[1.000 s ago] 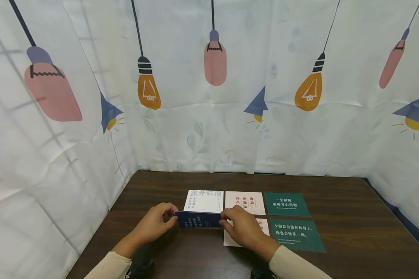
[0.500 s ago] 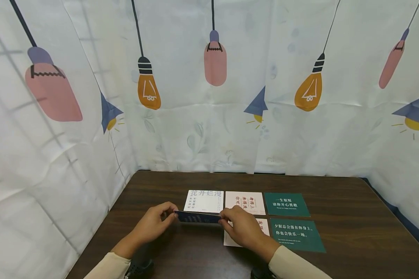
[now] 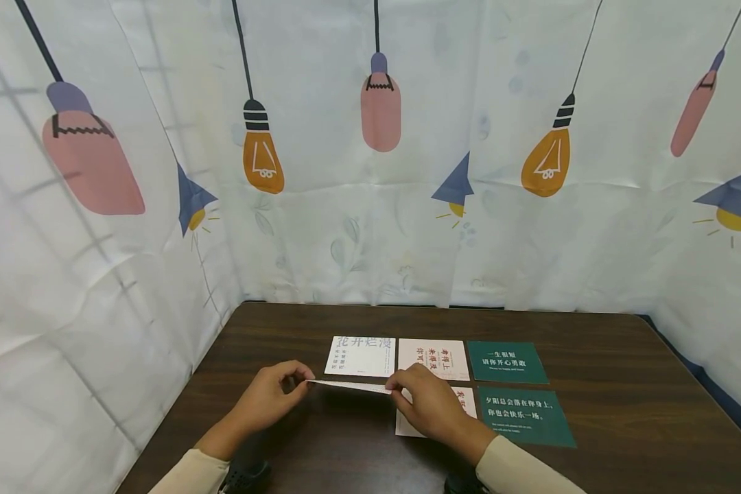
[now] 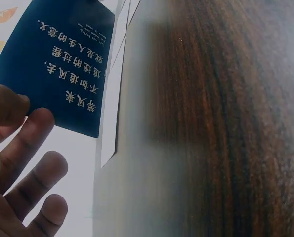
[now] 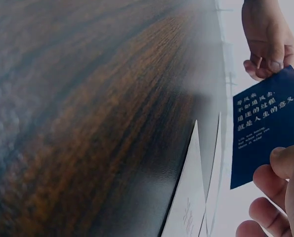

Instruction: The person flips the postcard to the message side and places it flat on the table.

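A dark blue postcard (image 4: 63, 74) with light Chinese lettering is held up over the table between both hands. In the head view only a thin, pale strip of the postcard (image 3: 348, 386) shows. My left hand (image 3: 276, 391) pinches its left end between thumb and forefinger, the other fingers loosely bent. At the opposite end, my right hand (image 3: 429, 401) pinches it the same way. Just behind the held postcard lies a white card (image 3: 360, 357) with grey characters. Beneath my right hand, a pale card with red characters (image 3: 467, 401) is partly covered.
Another pale card with red characters (image 3: 433, 360) lies right of the white one. Two green cards (image 3: 508, 362) (image 3: 527, 417) lie further right, one behind the other. All rest on a dark wood table (image 3: 630, 384), with a printed white curtain (image 3: 321, 240) behind.
Held by both hands, the postcard has tilted: its dark blue lettered face, visible earlier in the head view, has turned away, leaving a thin pale strip. The cards on the table have not moved.
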`<action>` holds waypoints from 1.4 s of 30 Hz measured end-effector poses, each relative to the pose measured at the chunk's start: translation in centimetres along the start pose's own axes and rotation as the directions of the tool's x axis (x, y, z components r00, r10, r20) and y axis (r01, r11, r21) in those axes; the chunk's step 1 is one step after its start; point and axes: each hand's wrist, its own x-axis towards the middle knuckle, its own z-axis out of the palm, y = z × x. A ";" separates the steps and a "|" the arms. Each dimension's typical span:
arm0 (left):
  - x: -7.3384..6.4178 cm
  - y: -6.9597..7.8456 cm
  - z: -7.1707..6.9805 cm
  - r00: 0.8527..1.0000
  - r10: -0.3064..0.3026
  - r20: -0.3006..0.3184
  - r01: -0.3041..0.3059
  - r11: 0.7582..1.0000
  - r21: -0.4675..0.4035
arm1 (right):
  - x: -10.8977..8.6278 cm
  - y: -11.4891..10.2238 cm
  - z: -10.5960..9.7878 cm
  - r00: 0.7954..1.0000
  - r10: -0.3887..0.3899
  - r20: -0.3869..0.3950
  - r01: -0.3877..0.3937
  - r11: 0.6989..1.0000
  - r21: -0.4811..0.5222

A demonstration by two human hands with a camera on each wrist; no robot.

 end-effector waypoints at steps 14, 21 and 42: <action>-0.5 -0.3 -0.3 0.997 -0.028 0.069 0.029 0.999 -0.014 | -0.2 0.5 0.2 0.999 -0.031 0.016 0.031 1.000 0.004; -0.4 -0.2 -0.1 0.995 -0.050 0.091 0.050 0.999 -0.004 | -0.3 0.5 0.3 0.999 -0.028 0.015 0.028 1.000 0.007; -0.3 -0.5 0.4 0.968 -0.113 0.223 0.086 0.988 0.131 | -0.2 0.1 1.1 0.988 0.013 0.154 -0.006 0.999 -0.041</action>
